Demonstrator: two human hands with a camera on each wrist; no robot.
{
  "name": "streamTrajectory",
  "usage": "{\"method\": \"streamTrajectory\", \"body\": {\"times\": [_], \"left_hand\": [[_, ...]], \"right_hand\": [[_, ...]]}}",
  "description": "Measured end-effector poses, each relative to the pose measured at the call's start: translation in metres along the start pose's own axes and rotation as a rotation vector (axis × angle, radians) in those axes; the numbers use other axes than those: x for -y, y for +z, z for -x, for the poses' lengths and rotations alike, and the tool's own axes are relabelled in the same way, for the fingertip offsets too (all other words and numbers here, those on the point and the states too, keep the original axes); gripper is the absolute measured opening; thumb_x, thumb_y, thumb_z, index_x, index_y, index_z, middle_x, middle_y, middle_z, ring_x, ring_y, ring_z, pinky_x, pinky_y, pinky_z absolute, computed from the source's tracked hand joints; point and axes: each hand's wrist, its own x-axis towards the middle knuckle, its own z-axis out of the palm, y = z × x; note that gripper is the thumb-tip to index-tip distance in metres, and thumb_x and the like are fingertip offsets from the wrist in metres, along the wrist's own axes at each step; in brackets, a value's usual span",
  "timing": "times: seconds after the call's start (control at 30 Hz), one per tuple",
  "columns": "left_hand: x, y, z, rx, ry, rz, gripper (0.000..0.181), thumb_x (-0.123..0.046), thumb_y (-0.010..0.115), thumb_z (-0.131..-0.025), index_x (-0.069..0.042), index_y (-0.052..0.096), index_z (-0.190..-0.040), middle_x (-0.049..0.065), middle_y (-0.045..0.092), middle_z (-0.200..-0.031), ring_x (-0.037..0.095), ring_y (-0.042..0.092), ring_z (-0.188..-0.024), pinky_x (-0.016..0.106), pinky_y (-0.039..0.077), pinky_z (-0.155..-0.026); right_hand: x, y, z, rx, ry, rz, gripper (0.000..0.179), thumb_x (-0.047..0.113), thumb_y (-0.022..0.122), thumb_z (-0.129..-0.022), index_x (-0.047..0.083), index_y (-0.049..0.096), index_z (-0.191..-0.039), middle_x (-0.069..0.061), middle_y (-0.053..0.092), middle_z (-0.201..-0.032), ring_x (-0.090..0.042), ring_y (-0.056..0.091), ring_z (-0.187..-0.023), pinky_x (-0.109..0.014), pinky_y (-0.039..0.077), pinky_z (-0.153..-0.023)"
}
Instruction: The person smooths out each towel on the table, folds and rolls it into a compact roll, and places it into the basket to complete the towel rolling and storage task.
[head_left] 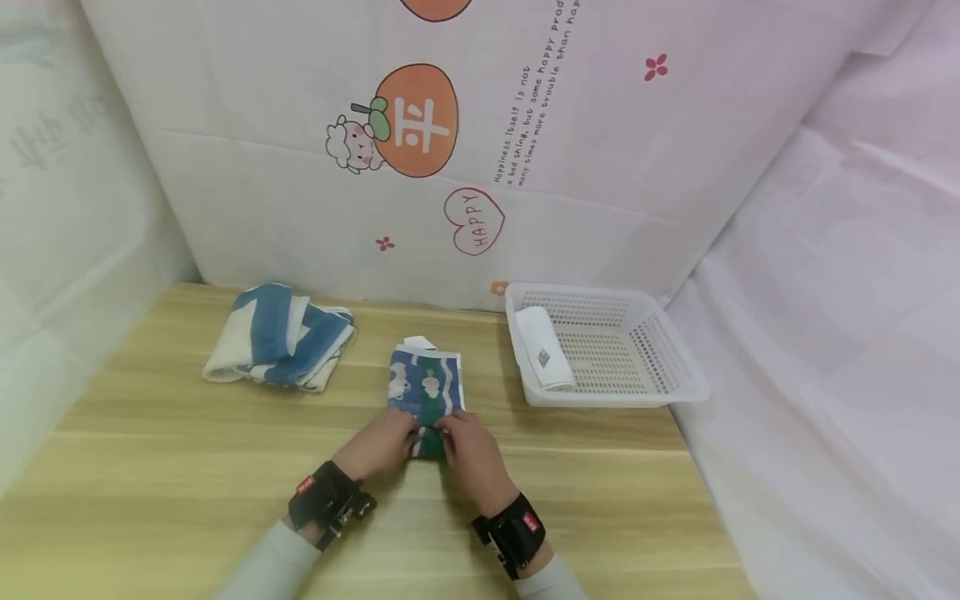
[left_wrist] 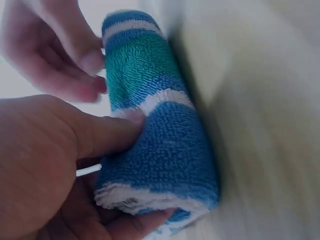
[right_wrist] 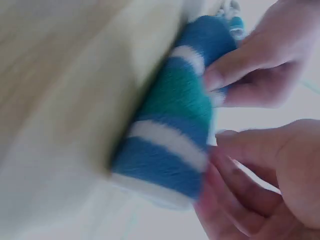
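Gap between green-striped towel point(head_left: 429, 385) and basket point(head_left: 607, 401)

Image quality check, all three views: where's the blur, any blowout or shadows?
Head: fairly even light, lettering on the backdrop mostly readable. Left wrist: weave of the towel fairly crisp, tabletop soft and smeary, upper left washed out to white. Right wrist: softer overall, right hand blurred at the fingertips, dark shadow along the towel's table-side edge.

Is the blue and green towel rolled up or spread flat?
Partly rolled: the towel forms a roll at its near end; the far part lies flat.
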Motion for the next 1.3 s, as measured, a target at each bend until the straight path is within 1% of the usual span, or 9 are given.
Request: {"method": "streamTrajectory", "body": {"times": [0.17,0.33,0.47,0.63,0.83,0.93,1.03,1.2,1.3], "left_hand": [[0.001,-0.006,0.002,-0.012,0.004,-0.009,0.017,-0.005,0.062,-0.097,-0.008,0.067,-0.08,-0.001,0.057,-0.071,0.013,0.053,-0.067,0.033,0.048,-0.062],[-0.006,-0.005,0.011,-0.137,0.075,-0.124,0.004,-0.005,0.074,-0.089,-0.007,0.071,-0.089,0.002,0.06,-0.082,0.019,0.059,-0.077,0.037,0.053,-0.069],[-0.01,-0.002,0.022,-0.206,0.107,-0.203,0.015,-0.005,0.082,-0.08,-0.007,0.07,-0.088,0.005,0.061,-0.083,0.022,0.06,-0.078,0.04,0.053,-0.068],[-0.007,-0.001,0.03,-0.155,0.078,-0.166,0.014,-0.003,0.077,-0.084,-0.01,0.065,-0.083,0.004,0.062,-0.08,0.021,0.061,-0.076,0.039,0.053,-0.066],[0.006,-0.011,0.02,-0.036,0.008,-0.049,0.011,-0.009,0.065,-0.097,-0.013,0.066,-0.086,0.001,0.063,-0.081,0.017,0.06,-0.076,0.038,0.053,-0.07],[0.013,-0.014,0.013,0.0,-0.002,-0.008,0.011,-0.012,0.067,-0.097,-0.011,0.068,-0.086,0.0,0.063,-0.079,0.014,0.057,-0.072,0.035,0.051,-0.067],[0.015,-0.014,0.012,-0.017,0.003,0.023,0.006,-0.014,0.072,-0.093,-0.009,0.071,-0.092,0.001,0.067,-0.086,0.014,0.061,-0.078,0.035,0.053,-0.072],[0.008,-0.014,0.025,-0.09,0.073,-0.044,0.031,-0.017,0.08,-0.086,-0.006,0.072,-0.114,0.009,0.07,-0.11,0.024,0.066,-0.1,0.044,0.056,-0.088],[0.002,-0.013,0.031,-0.118,0.112,-0.088,0.027,-0.015,0.081,-0.086,-0.008,0.074,-0.111,0.007,0.07,-0.106,0.023,0.065,-0.097,0.043,0.056,-0.085]], "right_hand": [[0.008,0.002,-0.004,0.095,-0.043,0.085,0.017,0.005,0.076,-0.088,0.005,0.075,-0.106,-0.005,0.074,-0.1,-0.02,0.068,-0.095,-0.032,0.057,-0.083],[0.001,0.011,-0.013,0.131,-0.087,0.123,0.009,0.006,0.07,-0.093,0.009,0.068,-0.101,-0.004,0.07,-0.09,-0.019,0.066,-0.084,-0.032,0.054,-0.068],[-0.004,0.009,-0.019,0.207,-0.117,0.057,0.008,0.009,0.066,-0.097,0.01,0.064,-0.105,-0.002,0.069,-0.09,-0.016,0.065,-0.081,-0.029,0.053,-0.066],[-0.006,0.003,-0.021,0.293,-0.085,-0.097,0.01,0.011,0.062,-0.101,0.01,0.067,-0.11,0.0,0.07,-0.1,-0.008,0.062,-0.088,-0.024,0.053,-0.076],[0.002,-0.003,-0.014,0.111,-0.109,0.093,0.017,0.016,0.077,-0.091,0.01,0.076,-0.106,-0.001,0.071,-0.101,-0.016,0.064,-0.092,-0.03,0.055,-0.081],[0.004,-0.002,-0.012,0.116,-0.104,0.149,0.027,0.013,0.083,-0.085,0.007,0.076,-0.111,-0.005,0.072,-0.106,-0.02,0.067,-0.098,-0.032,0.057,-0.085],[-0.001,0.004,-0.014,0.166,-0.1,0.154,0.03,0.009,0.08,-0.086,0.005,0.074,-0.115,-0.006,0.073,-0.109,-0.021,0.068,-0.102,-0.032,0.057,-0.088],[-0.01,0.009,-0.02,0.233,-0.095,0.103,0.021,0.009,0.069,-0.096,0.006,0.071,-0.117,-0.006,0.074,-0.107,-0.02,0.069,-0.099,-0.033,0.057,-0.086],[-0.013,0.007,-0.021,0.288,-0.111,0.05,0.022,0.009,0.062,-0.1,0.005,0.068,-0.121,-0.006,0.073,-0.108,-0.018,0.069,-0.097,-0.031,0.057,-0.082]]}}
